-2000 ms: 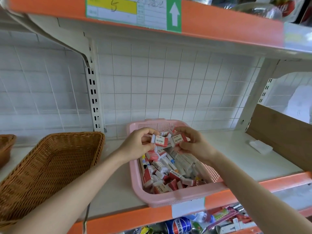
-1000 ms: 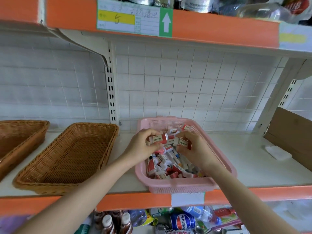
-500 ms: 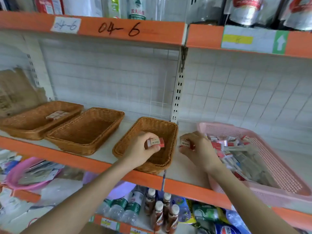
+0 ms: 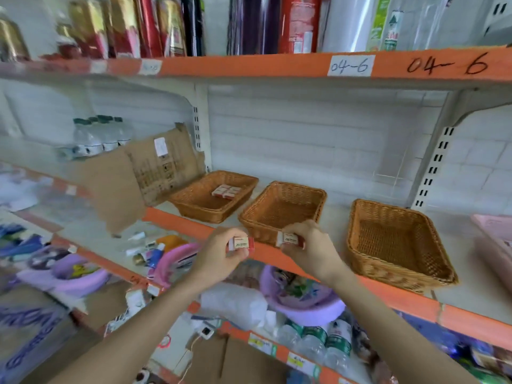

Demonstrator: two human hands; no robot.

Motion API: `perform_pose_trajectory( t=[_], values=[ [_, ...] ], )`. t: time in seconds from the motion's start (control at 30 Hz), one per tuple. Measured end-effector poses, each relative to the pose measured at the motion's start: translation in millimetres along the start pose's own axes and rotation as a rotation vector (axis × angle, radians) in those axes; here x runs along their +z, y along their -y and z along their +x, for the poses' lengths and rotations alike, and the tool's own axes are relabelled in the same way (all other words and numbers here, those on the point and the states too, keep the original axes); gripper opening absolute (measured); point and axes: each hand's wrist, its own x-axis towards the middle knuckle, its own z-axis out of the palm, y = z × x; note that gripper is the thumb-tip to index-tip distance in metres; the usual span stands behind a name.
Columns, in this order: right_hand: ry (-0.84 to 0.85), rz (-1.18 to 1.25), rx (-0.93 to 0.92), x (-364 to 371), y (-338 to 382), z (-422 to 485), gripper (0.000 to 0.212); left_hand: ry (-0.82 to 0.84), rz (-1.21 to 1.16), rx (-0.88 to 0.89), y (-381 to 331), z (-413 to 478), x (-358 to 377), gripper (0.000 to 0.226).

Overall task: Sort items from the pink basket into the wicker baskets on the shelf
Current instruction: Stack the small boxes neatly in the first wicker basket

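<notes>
Three wicker baskets stand in a row on the shelf. The left basket [image 4: 213, 198] holds two red-and-white boxes [image 4: 225, 191]. The middle basket [image 4: 282, 210] and the right basket [image 4: 396, 242] look empty. My left hand [image 4: 219, 256] pinches a small red-and-white eraser box [image 4: 241, 242] in front of the shelf's orange edge. My right hand [image 4: 310, 248] pinches a second eraser box [image 4: 289, 239] at the middle basket's front rim. Only a corner of the pink basket [image 4: 496, 231] shows at the far right.
Torn cardboard [image 4: 155, 173] leans left of the baskets, with water bottles [image 4: 99, 134] behind it. The orange shelf edge [image 4: 388, 295] runs diagonally below the baskets. Purple and pink bowls [image 4: 302, 300] and bottles fill the lower shelf. Rolls stand on the shelf above.
My view has swung left, away from the pink basket. Both hands have carried their eraser boxes from the pink basket along the shelf to the middle wicker basket.
</notes>
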Motion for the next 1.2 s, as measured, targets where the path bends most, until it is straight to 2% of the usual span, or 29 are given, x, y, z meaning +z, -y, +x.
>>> perform_pose_trajectory(
  t=[0.17,0.43,0.57,0.7,0.97,1.2],
  values=[
    [0.067,0.013,-0.023,41,32,23,0.022,-0.067,0.019,-0.073,42,-10,-40,0.022],
    [0.108,0.013,-0.020,89,37,69,0.012,-0.067,0.015,-0.118,88,3,-55,0.024],
    [0.123,0.002,0.000,110,34,107,0.026,-0.117,-0.013,-0.106,112,33,-63,0.018],
    [0.124,-0.022,0.022,122,24,158,0.029,-0.155,-0.006,-0.066,135,79,-71,0.015],
    [0.137,-0.069,0.074,140,-2,223,0.025,-0.009,0.109,-0.056,176,173,-67,0.016],
    [0.163,-0.128,0.119,153,-17,252,0.027,0.137,0.171,-0.095,203,215,-53,0.017]
  ],
)
